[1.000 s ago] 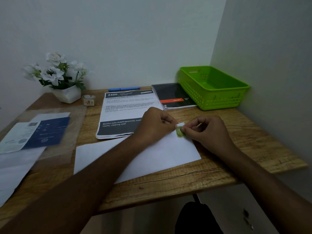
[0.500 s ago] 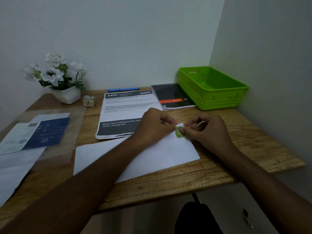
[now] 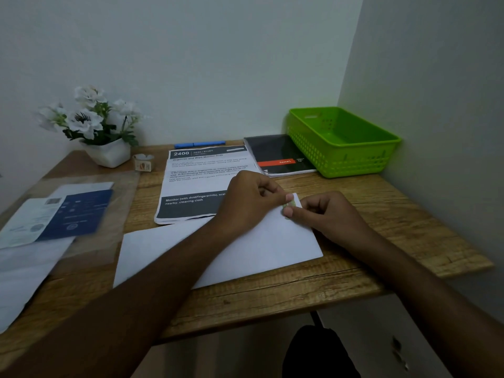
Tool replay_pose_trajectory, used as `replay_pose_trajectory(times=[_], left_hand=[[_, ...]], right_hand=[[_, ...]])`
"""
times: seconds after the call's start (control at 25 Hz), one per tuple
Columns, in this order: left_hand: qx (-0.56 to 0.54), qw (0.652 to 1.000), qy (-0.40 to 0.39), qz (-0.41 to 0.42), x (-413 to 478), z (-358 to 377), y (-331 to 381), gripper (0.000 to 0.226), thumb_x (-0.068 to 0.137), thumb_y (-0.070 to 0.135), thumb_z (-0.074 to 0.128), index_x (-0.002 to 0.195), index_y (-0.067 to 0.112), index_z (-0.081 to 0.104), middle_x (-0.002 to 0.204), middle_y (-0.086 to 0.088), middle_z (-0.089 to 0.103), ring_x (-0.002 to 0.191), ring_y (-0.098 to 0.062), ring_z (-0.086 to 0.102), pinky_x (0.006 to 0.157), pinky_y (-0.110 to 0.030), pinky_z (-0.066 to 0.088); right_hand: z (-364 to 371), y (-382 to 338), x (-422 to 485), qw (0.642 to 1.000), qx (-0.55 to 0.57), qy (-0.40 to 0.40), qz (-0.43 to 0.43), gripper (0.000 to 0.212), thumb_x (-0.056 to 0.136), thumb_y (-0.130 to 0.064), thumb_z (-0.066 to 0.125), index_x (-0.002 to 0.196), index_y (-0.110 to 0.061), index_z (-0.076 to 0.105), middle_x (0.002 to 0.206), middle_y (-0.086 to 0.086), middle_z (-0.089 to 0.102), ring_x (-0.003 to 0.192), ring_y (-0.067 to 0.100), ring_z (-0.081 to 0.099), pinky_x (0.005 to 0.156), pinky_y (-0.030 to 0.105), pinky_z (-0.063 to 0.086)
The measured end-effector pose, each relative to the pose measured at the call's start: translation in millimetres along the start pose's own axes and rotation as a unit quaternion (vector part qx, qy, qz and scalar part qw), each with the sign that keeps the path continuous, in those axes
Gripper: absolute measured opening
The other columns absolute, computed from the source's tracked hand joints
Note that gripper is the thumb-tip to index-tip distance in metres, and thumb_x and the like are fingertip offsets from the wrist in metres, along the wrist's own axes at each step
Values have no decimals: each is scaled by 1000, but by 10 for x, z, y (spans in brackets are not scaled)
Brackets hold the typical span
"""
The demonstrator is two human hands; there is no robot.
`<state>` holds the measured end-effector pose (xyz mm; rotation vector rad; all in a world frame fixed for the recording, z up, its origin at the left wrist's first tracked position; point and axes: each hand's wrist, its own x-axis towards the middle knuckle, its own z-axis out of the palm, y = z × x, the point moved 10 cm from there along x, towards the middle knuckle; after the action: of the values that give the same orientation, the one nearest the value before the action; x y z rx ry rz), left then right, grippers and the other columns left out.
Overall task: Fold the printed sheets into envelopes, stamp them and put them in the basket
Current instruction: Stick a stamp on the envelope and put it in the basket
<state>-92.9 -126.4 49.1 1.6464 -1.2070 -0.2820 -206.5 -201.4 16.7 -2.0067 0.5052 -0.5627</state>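
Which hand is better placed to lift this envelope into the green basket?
Probably the right hand: it sits at the right end of the envelope, nearest the basket; the left hand would reach across.

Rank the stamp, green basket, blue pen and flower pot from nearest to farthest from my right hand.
1. stamp, touching the right hand.
2. green basket, back right corner.
3. blue pen, back centre.
4. flower pot, far back left.

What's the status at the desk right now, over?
Left hand, right hand both pinching green stamp at far corner of white envelope. Not yet in green basket. Nothing blocking.
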Motion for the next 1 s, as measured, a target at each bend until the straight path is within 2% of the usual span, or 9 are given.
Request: replay_pose_trajectory(times=[0.08, 0.24, 0.4, 0.56, 0.64, 0.68, 0.76, 0.88, 1.0], left_hand=[[17, 1000, -4, 12, 2, 17, 16, 13, 75, 21, 78, 71, 9, 74, 50, -1, 59, 42, 1, 42, 47, -11, 34], [31, 999, -10, 20, 3, 51, 35, 13, 77, 21, 76, 72, 9, 73, 48, 4, 53, 42, -1, 40, 48, -13, 33], [58, 996, -30, 54, 14, 77, 68, 14, 81, 24, 71, 76, 12, 72, 57, 3, 58, 51, -3, 46, 55, -22, 37], [84, 991, -36, 96, -31, 90, 128, 17, 80, 31, 60, 78, 18, 71, 63, 9, 61, 59, -2, 51, 59, -23, 39], [91, 990, -38, 104, -30, 91, 135, 22, 82, 31, 57, 80, 15, 72, 66, 6, 64, 60, -3, 51, 60, -24, 39], [95, 989, -39, 107, -30, 92, 131, 23, 83, 30, 57, 81, 14, 72, 68, 4, 66, 60, -4, 52, 61, -24, 39], [96, 988, -39, 110, -42, 100, 115, 20, 87, 26, 58, 85, 13, 73, 74, 2, 69, 65, -5, 57, 63, -24, 41], [87, 991, 14, 102, -85, -34, 160, 15, 88, 22, 61, 94, 14, 72, 86, 4, 70, 79, -7, 62, 72, -24, 46], [120, 968, 123, 180, -274, -294, 502, 23, 86, 27, 60, 104, 16, 68, 83, 6, 67, 76, -7, 59, 71, -26, 49]], right_hand=[[22, 9, -4, 1000, -8, -8, 4, 23, 82, -28, 73, 79, -4, 76, 74, 6, 75, 66, 18, 70, 58, 24, 48], [5, -16, 2, 1000, -4, -1, -7, 31, 80, -29, 74, 81, 2, 74, 78, 15, 74, 76, 37, 69, 64, 38, 51], [60, -12, -25, 999, 19, -39, 9, 24, 81, -23, 74, 92, -2, 75, 85, 8, 77, 80, 26, 73, 77, 44, 56], [88, 24, -52, 996, 57, -56, 47, 24, 85, -24, 70, 93, -2, 75, 87, 8, 77, 84, 21, 73, 79, 36, 56], [56, 43, -58, 993, 80, -36, 74, 38, 91, -37, 60, 81, -3, 75, 83, 6, 76, 79, 17, 71, 74, 30, 51], [32, 44, -62, 993, 83, -25, 83, 43, 93, -42, 55, 72, -10, 75, 78, 4, 75, 76, 15, 69, 71, 28, 47], [35, 17, -69, 993, 84, -27, 79, 45, 95, -41, 51, 68, -14, 74, 75, 3, 75, 72, 16, 69, 67, 25, 46], [19, 24, -73, 993, 92, -22, 67, 38, 96, -33, 54, 81, -5, 74, 83, 10, 76, 78, 24, 71, 70, 29, 50], [-111, 45, -59, 990, 124, 29, 60, 36, 95, -33, 55, 70, -12, 72, 79, 12, 75, 73, 24, 68, 65, 30, 48]])
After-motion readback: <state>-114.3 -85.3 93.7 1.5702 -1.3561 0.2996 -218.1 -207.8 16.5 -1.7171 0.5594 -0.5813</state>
